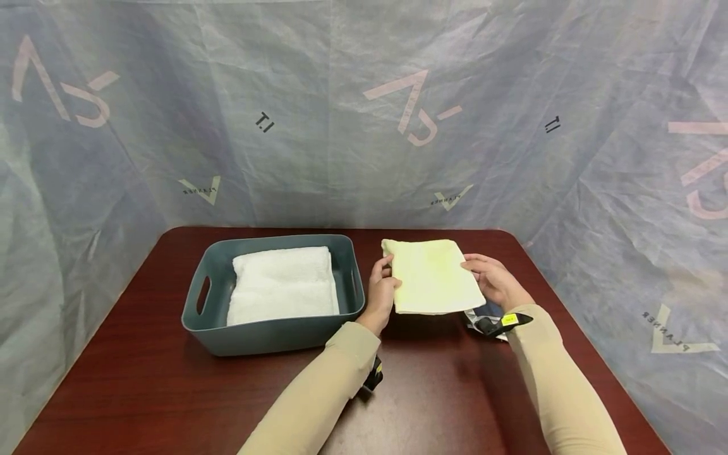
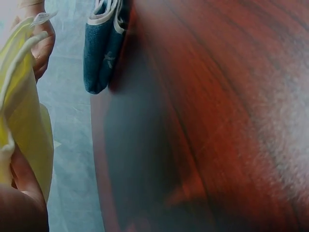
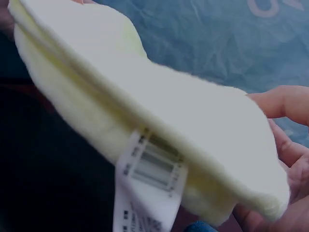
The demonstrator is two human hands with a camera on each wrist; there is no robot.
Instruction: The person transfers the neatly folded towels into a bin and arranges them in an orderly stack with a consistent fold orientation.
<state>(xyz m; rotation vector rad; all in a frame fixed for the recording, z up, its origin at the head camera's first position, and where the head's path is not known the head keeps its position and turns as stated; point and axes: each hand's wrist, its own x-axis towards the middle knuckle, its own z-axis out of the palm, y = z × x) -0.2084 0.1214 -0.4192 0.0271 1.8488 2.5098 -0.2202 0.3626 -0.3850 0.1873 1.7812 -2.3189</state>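
A folded pale yellow towel (image 1: 435,276) is held up over the table between both hands. My left hand (image 1: 381,296) pinches its left edge, thumb on top and other fingers behind. At the opposite edge, my right hand (image 1: 496,282) grips the towel with its fingers. A white printed label (image 3: 152,174) hangs from the towel's folded layers in the right wrist view. Below the right hand lies a folded dark blue towel (image 2: 101,58) with white trim, mostly hidden in the head view.
Left of the hands stands a grey-blue plastic bin (image 1: 256,338) with cut-out handles. Inside it lies a folded white towel (image 1: 284,284). The dark red wooden table (image 1: 227,404) meets a grey sheet backdrop (image 1: 318,158) at its back and sides.
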